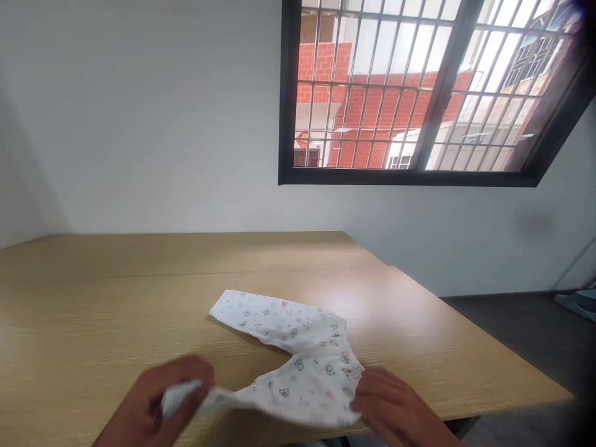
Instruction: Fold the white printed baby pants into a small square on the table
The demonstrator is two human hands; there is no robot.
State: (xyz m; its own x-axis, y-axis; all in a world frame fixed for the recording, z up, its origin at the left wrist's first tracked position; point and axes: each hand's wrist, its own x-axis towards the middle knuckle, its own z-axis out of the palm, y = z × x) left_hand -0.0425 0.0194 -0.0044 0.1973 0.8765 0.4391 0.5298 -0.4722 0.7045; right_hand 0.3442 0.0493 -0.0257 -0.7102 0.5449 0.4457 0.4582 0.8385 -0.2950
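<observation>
A pair of small white baby pants (298, 363) with a printed pattern of little animals lies across the front of the table. Its waistband is toward the right, and its legs point left. My left hand (170, 397) is closed around the end of the nearer leg and holds it a little off the tabletop; that hand is somewhat blurred. At the near corner of the waistband, my right hand (388, 400) grips the cloth with bent fingers. The farther leg rests flat on the wood.
The wooden table (116, 310) has a seam across its back part and a slanting right edge. Behind it stands a pale wall (139, 112) with a dark-framed, barred window (372, 177). Dark floor (503, 323) shows beyond the right edge.
</observation>
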